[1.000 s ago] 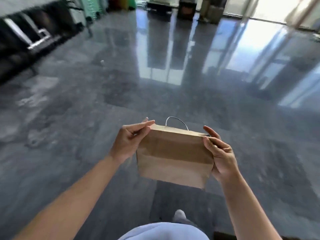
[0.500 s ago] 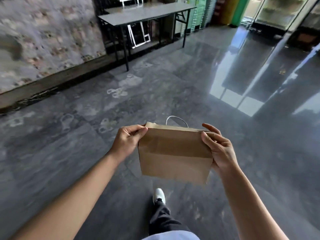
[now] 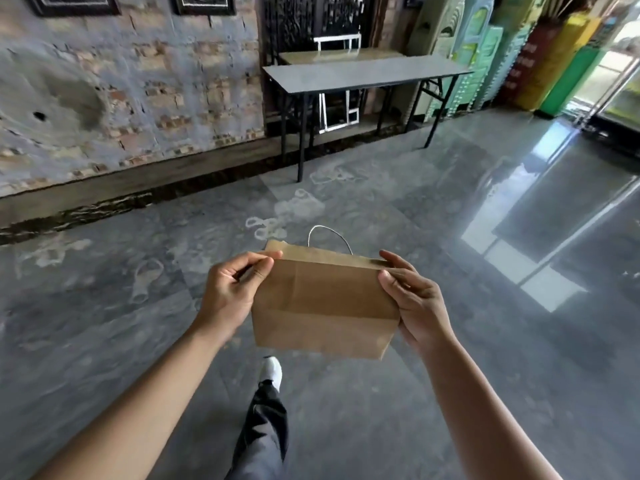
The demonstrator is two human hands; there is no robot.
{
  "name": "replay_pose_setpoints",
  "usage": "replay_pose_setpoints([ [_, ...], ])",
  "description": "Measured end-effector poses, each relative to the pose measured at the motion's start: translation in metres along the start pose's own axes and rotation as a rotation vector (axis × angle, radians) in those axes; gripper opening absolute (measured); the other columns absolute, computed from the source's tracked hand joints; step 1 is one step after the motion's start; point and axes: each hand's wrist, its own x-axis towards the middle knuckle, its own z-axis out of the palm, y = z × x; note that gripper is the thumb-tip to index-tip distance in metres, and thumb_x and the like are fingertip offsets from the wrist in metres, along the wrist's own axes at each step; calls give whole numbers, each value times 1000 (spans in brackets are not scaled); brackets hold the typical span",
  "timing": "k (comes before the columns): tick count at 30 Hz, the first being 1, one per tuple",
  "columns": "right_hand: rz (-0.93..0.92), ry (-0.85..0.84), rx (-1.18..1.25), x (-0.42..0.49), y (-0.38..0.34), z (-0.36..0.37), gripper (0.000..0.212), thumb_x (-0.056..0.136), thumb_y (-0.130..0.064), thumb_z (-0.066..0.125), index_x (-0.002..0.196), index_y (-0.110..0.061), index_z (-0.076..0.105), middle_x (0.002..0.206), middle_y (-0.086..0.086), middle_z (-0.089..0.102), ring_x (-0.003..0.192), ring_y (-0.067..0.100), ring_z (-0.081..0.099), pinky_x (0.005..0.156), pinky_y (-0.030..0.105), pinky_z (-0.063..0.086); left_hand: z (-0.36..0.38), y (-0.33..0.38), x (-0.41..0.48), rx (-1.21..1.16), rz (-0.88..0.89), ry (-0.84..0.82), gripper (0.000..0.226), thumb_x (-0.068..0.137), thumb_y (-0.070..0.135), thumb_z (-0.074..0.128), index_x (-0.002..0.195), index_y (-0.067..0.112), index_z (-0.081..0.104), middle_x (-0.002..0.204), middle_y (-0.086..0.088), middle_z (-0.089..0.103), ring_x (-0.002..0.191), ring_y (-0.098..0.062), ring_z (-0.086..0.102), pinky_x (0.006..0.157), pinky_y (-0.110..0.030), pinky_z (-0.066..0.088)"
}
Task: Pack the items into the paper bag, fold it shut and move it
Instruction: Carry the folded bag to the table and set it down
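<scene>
A brown paper bag [image 3: 323, 303] hangs in the air in front of me, its top folded over and a thin white cord handle [image 3: 329, 233] sticking up behind the fold. My left hand [image 3: 230, 292] pinches the bag's upper left corner between thumb and fingers. On the other side, my right hand [image 3: 417, 303] grips the upper right corner and right edge. What the bag contains is hidden.
A grey folding table [image 3: 360, 76] on black legs stands ahead against a worn brick wall [image 3: 121, 91]. Stacked coloured plastic chairs [image 3: 485, 53] line the back right. The floor [image 3: 381, 188] is glossy dark stone. My leg with a white shoe [image 3: 272, 370] is stepping forward below the bag.
The view has swung left from open floor toward the wall and table, which are now closer. The bag stays held in both hands; my left foot has stepped forward.
</scene>
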Motion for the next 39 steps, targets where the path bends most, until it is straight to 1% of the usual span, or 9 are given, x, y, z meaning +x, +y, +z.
replay_pose_setpoints([
  [3,0,-38,24,99,13,14,12,76,-11,71,81,-1,76,134,6,60,112,13,61,85,29,50,-2,-26,94,69,76,10,12,86,31,68,89,26,78,96,12,78,95,-1,69,86,-9,46],
  [8,-28,-50,-117,278,18,38,18,83,6,67,80,-7,79,127,6,64,110,11,64,82,20,53,-2,-60,270,139,89,7,10,86,27,69,89,26,78,95,15,78,90,-2,70,84,-12,49],
  [11,-108,27,-251,379,11,50,16,81,4,72,79,-10,79,105,5,74,98,11,69,84,25,52,8,-71,378,131,63,1,14,83,32,68,89,24,78,96,12,78,90,-4,71,85,-16,51],
  [15,-144,214,-402,494,7,51,21,73,-8,82,70,-28,79,76,-12,75,96,10,67,83,21,48,35,-88,497,130,60,-43,14,83,35,68,90,27,78,95,13,78,92,-4,71,85,-15,51],
  [20,-80,263,-264,644,24,29,7,70,-6,84,72,-9,78,73,3,72,61,4,65,57,12,48,82,-136,647,137,52,-117,11,85,31,68,89,32,78,94,13,78,90,-5,71,83,-16,52],
  [25,-59,257,-263,813,38,-2,11,70,-8,84,76,-3,77,68,9,67,58,11,58,54,16,45,145,-185,802,161,73,-122,11,85,25,68,90,23,77,91,16,78,86,-2,70,82,-15,51],
  [29,-23,201,-311,962,14,-13,11,66,-8,87,70,-15,80,67,3,74,60,11,64,58,16,49,187,-200,932,181,66,-46,10,87,10,68,91,8,77,84,17,77,84,4,69,81,-12,51],
  [32,-10,146,-394,1060,0,-7,12,66,-13,87,70,-21,80,69,1,76,61,8,65,60,15,50,201,-208,1010,216,72,22,11,87,5,67,92,0,76,89,3,76,82,6,67,80,-10,50],
  [39,-14,101,-545,1274,10,2,12,66,-25,86,69,-33,79,70,-9,76,61,3,66,56,9,47,229,-275,1191,199,23,94,14,84,28,68,91,23,78,90,17,77,90,0,70,84,-12,49],
])
